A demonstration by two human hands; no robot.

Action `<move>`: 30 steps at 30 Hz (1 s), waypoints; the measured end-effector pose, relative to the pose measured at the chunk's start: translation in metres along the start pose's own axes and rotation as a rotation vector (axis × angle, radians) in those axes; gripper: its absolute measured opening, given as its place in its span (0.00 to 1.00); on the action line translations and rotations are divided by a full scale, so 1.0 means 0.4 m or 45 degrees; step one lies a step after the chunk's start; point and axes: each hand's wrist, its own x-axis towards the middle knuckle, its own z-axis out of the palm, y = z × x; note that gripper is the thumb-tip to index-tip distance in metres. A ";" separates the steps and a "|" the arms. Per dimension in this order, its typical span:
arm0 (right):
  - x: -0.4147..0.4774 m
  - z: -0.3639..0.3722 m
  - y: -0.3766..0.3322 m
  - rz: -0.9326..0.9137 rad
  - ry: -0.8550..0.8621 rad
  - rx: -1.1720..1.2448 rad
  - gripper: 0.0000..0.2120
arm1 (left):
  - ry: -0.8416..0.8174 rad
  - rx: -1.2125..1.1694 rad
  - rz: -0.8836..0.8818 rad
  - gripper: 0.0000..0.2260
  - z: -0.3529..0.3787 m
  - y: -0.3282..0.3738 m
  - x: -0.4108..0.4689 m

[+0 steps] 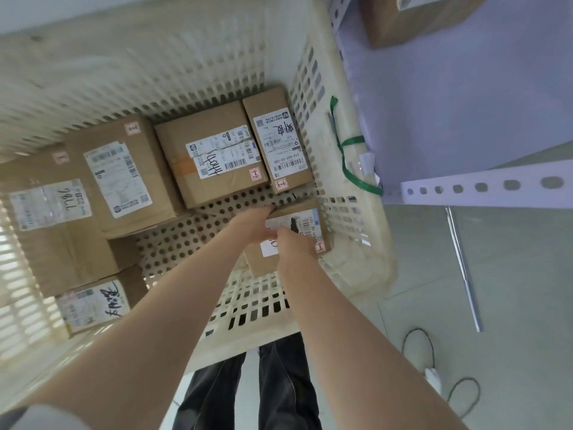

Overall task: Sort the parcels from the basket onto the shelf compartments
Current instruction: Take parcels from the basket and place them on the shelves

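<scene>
While the left hand point(252, 223) curls over the far left edge of one small parcel point(262, 265) and the right hand point(294, 254) clamps its near side, thumb across the white label, the box sits low in the basket point(372, 259), tight against the right wall. Both hands are closed on this single box.

Five more parcels lie in the basket:
- a narrow box point(279, 144) in the far right corner
- a wider box point(210, 153) touching it on the left
- a tall box point(124, 175) further left
- a large box point(52, 218) against the left wall
- a low box point(93, 305) nearest the person on the left

A green strap point(344, 156) loops over the right rim. Beyond it stands the shelf point(480, 187), with one carton point(418, 17) on its board.
</scene>
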 end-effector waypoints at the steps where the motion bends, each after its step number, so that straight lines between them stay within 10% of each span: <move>1: -0.005 -0.003 -0.002 0.018 0.002 0.025 0.31 | 0.016 -0.037 -0.006 0.32 0.000 -0.005 -0.007; 14: -0.073 -0.020 0.017 -0.064 -0.161 0.219 0.48 | 0.066 -0.490 -0.138 0.35 -0.039 -0.087 -0.139; 24: -0.125 -0.031 0.066 -0.210 -0.355 0.469 0.35 | 0.017 -0.671 -0.081 0.23 -0.092 -0.084 -0.225; 30: -0.237 -0.051 0.054 -0.604 -0.429 0.106 0.37 | 0.205 -0.914 -0.224 0.22 -0.149 -0.058 -0.332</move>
